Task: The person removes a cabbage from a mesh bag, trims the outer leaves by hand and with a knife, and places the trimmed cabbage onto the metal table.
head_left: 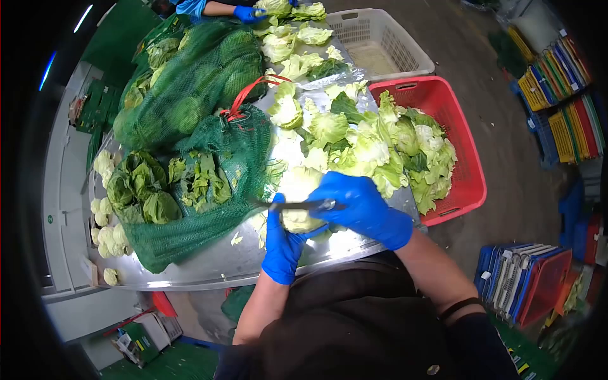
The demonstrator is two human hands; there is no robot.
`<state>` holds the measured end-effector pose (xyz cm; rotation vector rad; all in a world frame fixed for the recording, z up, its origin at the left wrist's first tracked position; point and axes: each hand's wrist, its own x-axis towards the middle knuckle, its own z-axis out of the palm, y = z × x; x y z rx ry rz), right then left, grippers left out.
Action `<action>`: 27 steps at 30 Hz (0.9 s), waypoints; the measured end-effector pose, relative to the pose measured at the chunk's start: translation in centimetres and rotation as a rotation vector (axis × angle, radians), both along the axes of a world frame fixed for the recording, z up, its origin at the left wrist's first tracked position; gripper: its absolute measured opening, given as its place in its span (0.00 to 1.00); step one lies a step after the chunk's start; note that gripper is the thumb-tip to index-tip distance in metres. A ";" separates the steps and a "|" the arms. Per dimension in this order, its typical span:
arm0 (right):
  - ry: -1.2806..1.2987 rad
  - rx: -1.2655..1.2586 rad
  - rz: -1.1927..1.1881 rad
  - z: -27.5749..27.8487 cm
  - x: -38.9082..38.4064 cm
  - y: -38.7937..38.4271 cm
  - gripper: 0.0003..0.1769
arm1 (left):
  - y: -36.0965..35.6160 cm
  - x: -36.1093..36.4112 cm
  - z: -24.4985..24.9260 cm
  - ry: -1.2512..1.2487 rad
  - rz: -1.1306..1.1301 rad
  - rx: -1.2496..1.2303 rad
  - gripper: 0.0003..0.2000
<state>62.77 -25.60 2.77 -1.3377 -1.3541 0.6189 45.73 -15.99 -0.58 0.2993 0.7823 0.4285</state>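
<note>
My left hand [282, 244], in a blue glove, cups a pale green lettuce head [299, 190] from below at the near edge of the steel table [209, 266]. My right hand [364, 206], also in a blue glove, grips a knife [297, 205] whose blade lies across the lettuce, pointing left. An open green mesh sack [209, 183] with leafy lettuces lies just left of my hands.
A full green mesh sack [190, 88] lies further back. Trimmed lettuces and loose leaves [354, 142] cover the table's right side and spill into a red crate [459, 152]. A white crate [380, 41] stands behind it. Another person's blue-gloved hand [247, 12] works at the far end. Stacked crates [557, 95] line the right.
</note>
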 end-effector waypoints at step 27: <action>0.483 -0.231 -0.218 2.4 -1.4 -2.4 0.39 | -1.6 1.5 3.3 -0.065 0.028 0.460 0.40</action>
